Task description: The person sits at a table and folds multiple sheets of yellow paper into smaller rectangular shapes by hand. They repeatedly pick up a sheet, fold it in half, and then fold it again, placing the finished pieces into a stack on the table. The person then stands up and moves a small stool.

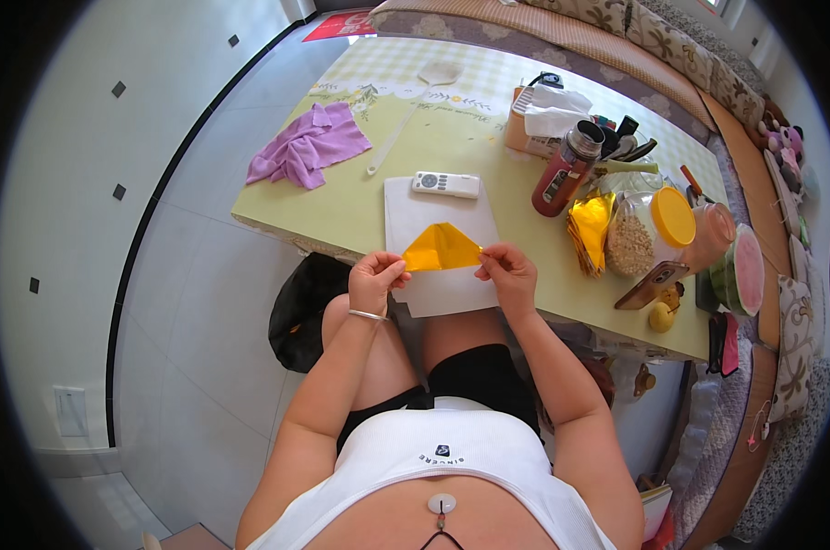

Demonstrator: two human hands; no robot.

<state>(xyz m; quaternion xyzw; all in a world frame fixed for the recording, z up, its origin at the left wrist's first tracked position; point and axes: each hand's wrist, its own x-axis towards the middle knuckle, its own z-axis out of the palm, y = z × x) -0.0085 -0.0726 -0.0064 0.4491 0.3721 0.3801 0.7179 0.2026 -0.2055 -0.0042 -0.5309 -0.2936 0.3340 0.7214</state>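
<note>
We pinch the folded gold paper (440, 247) at its two lower corners, left hand (374, 280) and right hand (509, 272) closed on it, over the white sheet (438, 220). It looks light, thin, easily creased; corners grip best.

Both forearms enter from the lower edge and converge toward the centre, elbows bent and held out from the torso. The left hand (375, 280) is raised with the wrist slightly flexed; thumb and fingers are pinched together at the fingertips, pointing toward the other hand. A thin bangle sits on the left wrist. The right hand (509, 275) mirrors this pose — fingers curled, thumb and forefinger closed in a pinch, knuckles upward. The two hands sit level, near each other but not touching.
</note>
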